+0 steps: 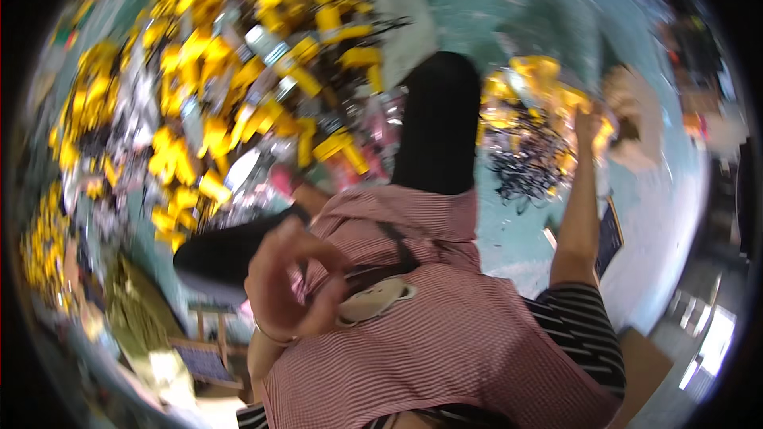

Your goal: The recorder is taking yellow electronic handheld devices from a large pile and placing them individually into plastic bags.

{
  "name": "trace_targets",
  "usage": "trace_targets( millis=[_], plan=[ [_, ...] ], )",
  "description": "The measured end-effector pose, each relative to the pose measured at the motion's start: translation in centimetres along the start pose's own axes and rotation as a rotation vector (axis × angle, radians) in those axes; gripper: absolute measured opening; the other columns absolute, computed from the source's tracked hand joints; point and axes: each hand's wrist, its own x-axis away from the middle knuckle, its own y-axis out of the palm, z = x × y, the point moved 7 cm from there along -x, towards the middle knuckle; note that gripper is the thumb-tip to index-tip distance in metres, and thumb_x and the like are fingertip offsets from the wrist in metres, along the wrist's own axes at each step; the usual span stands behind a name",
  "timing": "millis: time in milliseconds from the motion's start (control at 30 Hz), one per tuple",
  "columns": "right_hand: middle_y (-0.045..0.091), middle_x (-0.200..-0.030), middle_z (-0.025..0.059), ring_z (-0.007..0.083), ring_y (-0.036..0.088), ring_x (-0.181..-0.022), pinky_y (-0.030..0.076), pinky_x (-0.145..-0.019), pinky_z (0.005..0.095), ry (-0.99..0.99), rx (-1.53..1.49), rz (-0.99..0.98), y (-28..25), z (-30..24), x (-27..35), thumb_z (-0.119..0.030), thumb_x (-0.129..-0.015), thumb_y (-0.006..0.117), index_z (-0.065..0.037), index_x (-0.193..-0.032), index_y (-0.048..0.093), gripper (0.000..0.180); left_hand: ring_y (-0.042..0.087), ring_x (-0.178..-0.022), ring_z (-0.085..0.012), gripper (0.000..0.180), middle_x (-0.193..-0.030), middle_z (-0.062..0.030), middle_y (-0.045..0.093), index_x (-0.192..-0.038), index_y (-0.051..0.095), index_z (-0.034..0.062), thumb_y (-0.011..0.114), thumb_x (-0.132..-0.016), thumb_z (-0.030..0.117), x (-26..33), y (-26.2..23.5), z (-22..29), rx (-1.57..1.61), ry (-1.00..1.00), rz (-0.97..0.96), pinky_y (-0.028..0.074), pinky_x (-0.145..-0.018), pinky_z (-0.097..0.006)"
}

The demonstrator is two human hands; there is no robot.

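- Your left hand (pixel 288 282) is raised close to your chest, fingers curled in with thumb and fingertips drawn together; the blur hides whether that grip pinches anything.
- Your right hand (pixel 590 123) is stretched well out on a straight arm, reaching into the smaller heap of yellow parts (pixel 540 95). You can't tell from this view whether its grip is spread or pressed together.
- That heap lies on the teal floor (pixel 509 0), far right of your raised knee, with a tangle of black cords (pixel 528 167) just beside it on the near side.
- The single parts are too blurred to say which way any one points or how its long axis runs.
- Your black-clad knee (pixel 437 123) stands up between the two heaps and blocks the way across.
- To the left spreads the large pile of yellow and silver pieces (pixel 230 87), well apart from your right hand.
- A small wooden stool (pixel 208 326) sits low on the left, below your left hand.
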Motion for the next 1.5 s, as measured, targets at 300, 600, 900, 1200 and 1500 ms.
trace_targets(
  millis=[300,600,900,1200,1500],
  plan=[
    [0.065,-0.101,0.0112,0.0299,0.061,-0.096,0.047,-0.084,0.0372,-0.584,-1.115,-0.126,-26.1,-40.5,8.0,-0.02,-0.083,0.063,-0.01,-0.109,0.064,0.028,0.045,-0.047,-0.0154,0.033,-0.077,-0.0135,0.059,-0.118,0.06,0.0278,0.062,-0.087,0.016,-0.1,-1.7,5.6,0.78,0.479,-0.118,0.03,-0.045,-0.028],
    [0.059,-0.115,0.0198,0.0376,0.062,-0.092,0.049,-0.085,0.0465,-0.48,-0.539,-1.175,8.1,-44.2,27.3,-0.035,-0.076,0.065,-0.01,-0.103,0.067,0.036,0.05,-0.039,-0.017,0.062,-0.056,-0.0057,0.057,-0.136,0.034,0.0134,0.061,-0.082,0.001,-1.7,-5.4,1.3,0.568,0.156,-0.034,0.039,-0.039,-0.024],
    [0.061,-0.089,0.0102,0.0193,0.062,-0.076,0.054,-0.064,0.029,0.085,-1.492,-0.852,-11.2,-46.8,18.1,0.003,-0.072,0.066,0.002,-0.103,0.054,0.034,0.053,-0.076,-0.0097,0.036,-0.093,-0.0042,0.057,-0.124,0.049,-0.0017,0.05,-0.089,0.008,4.4,-5.4,-19.4,0.308,-0.58,0.462,0.043,-0.068,-0.022],
    [0.069,-0.094,0.0147,0.0257,0.067,-0.087,0.051,-0.077,0.0365,-0.604,-0.614,-1.181,-3.6,-45.8,28.3,-0.024,-0.076,0.065,-0.007,-0.1,0.07,0.03,0.059,-0.066,-0.0136,0.022,-0.081,-0.0036,0.06,-0.107,0.056,0.0045,0.053,-0.087,0.01,17.4,-1.4,-38.8,1.292,-0.939,0.344,0.046,-0.058,-0.026],
    [0.066,-0.098,0.0185,0.0337,0.064,-0.091,0.05,-0.078,0.045,-1.497,-0.439,-1.015,-8.8,-52.2,41.2,-0.022,-0.077,0.058,-0.002,-0.102,0.063,0.031,0.054,-0.062,-0.0102,0.025,-0.079,-0.0044,0.057,-0.11,0.052,0.002,0.051,-0.085,0.004,14.8,-2.4,-33.9,0.525,-1.042,0.877,0.043,-0.052,-0.02]
  ],
)
